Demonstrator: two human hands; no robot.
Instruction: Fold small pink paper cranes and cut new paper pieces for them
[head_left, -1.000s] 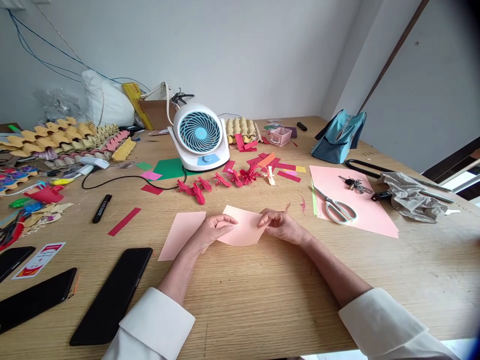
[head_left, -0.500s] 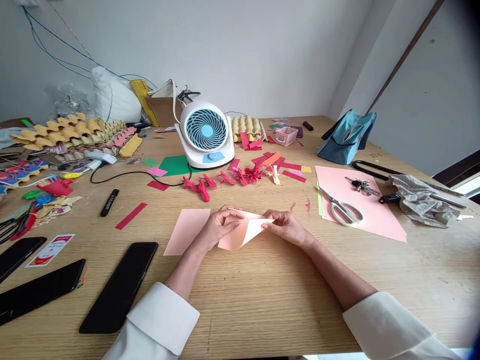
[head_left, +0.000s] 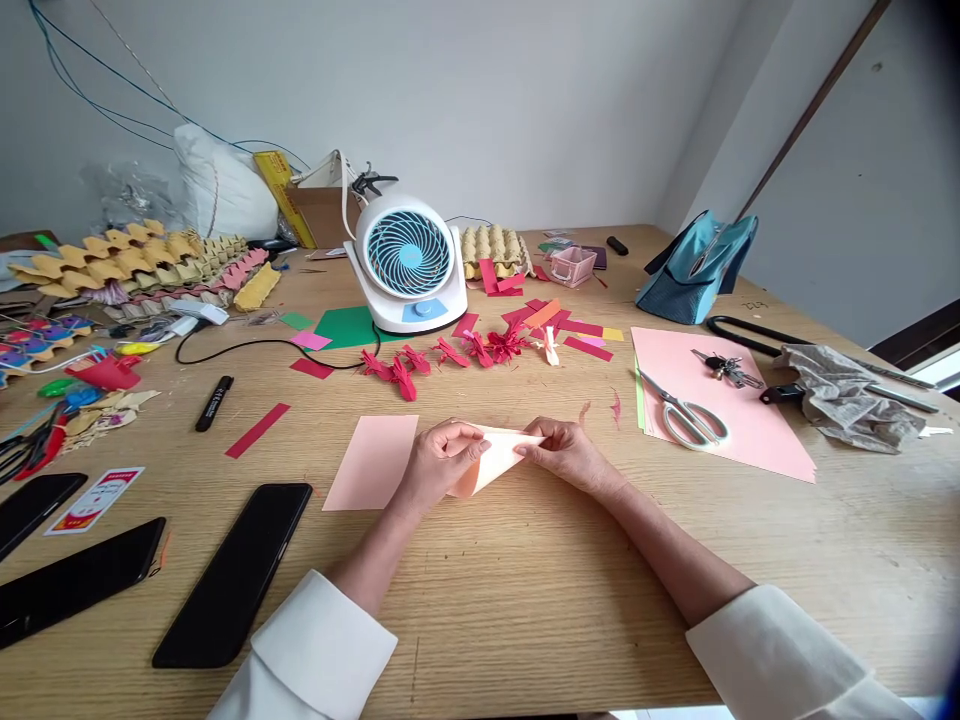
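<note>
in the head view, the left hand (head_left: 444,465) and the right hand (head_left: 568,455) sit side by side above the near middle of a wooden table (head_left: 525,610), and between them they hold a small pale pink paper (head_left: 499,462). the left thumb and forefinger pinch its left side, with hardly any gap between the tips, and the other fingers curl in behind. the right thumb and forefinger pinch the right-hand corner just as closely. the paper is bent over, so a lighter face curls up toward the camera; whether its lower edge touches the table i cannot tell. both wrists come out of wide white cuffs (head_left: 324,640).

a second pink sheet (head_left: 371,462) lies flat just to the left of the left hand, its near right corner hidden by the arm. beyond the hands runs a row of crinkled red paper pieces (head_left: 452,352), with a cream one (head_left: 550,347) at the right end, and behind them stands a white desk fan (head_left: 409,258). to the right, scissors (head_left: 691,420) and a bunch of keys (head_left: 729,371) rest on larger pink sheets (head_left: 757,445). to the left lie a red paper strip (head_left: 257,430), a black marker (head_left: 214,403) and three black phones (head_left: 232,575).
</note>
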